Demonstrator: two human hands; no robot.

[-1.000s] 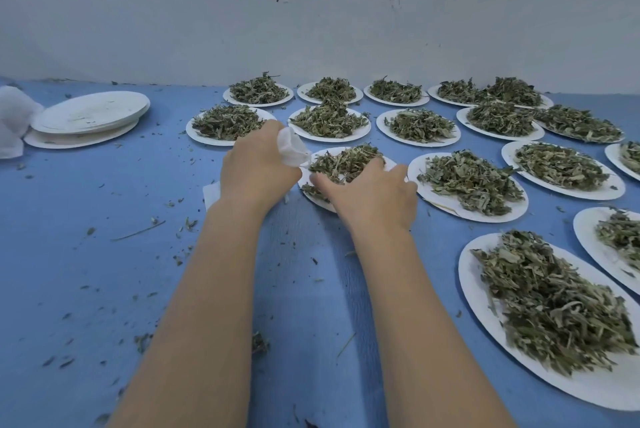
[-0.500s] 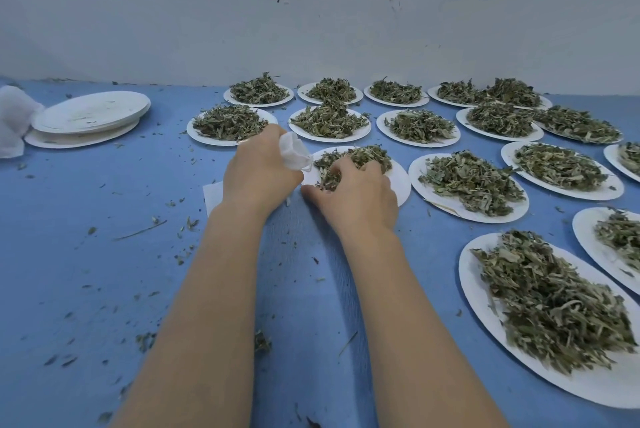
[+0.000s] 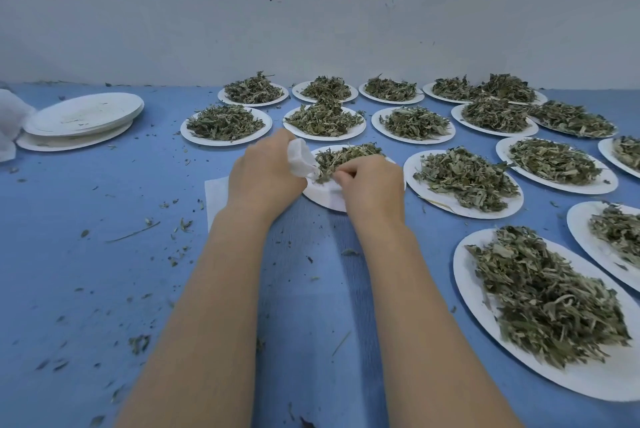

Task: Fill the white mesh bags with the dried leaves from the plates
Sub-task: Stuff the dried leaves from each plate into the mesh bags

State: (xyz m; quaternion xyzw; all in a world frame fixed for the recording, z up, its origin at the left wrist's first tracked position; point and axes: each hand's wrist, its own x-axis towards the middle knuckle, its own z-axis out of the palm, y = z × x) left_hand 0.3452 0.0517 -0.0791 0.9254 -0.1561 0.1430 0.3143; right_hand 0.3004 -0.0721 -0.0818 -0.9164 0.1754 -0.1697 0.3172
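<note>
At centre of the blue tabletop, left hand grips a white mesh bag, fingers curled round it, bag held at the near-left edge of a paper plate. Right hand rests over the same plate, fingers curled, pinching dried leaves just beside the bag mouth. A flat white mesh sheet lies under the left wrist. More plates heaped with leaves stand behind and to the right. Stack of bare plates far left, white cloth touching it. Loose leaf crumbs scattered on the tabletop.
</note>
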